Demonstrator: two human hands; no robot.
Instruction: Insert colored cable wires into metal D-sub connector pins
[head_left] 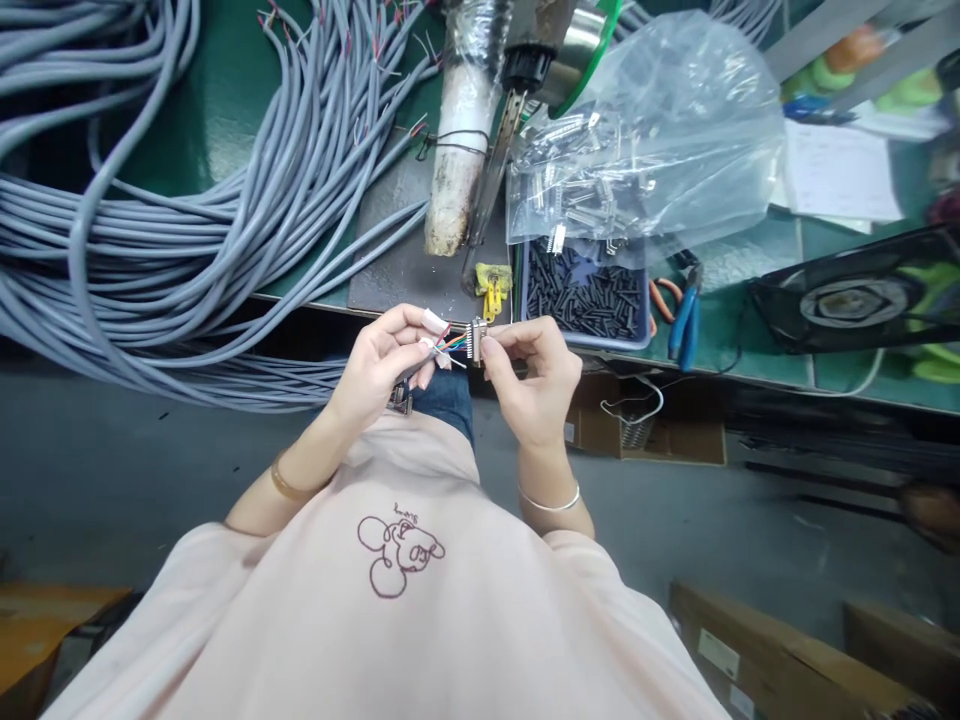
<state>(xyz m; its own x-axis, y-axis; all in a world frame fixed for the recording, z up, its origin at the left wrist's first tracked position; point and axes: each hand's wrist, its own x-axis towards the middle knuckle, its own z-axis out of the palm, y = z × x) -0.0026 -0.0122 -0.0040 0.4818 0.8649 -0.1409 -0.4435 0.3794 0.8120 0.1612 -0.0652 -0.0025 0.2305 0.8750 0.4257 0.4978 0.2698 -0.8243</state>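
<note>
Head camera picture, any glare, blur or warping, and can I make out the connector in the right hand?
In the head view, whitish glare streaks the clear plastic bag; the black device at right looks soft; wide-angle stretch pulls the shirt toward the lower corners; the connector in the right hand is clear enough to show its row of pins.

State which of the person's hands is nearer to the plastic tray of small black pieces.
Right. The right hand is just in front of the plastic tray, near its left end; the left hand is farther left.
</note>
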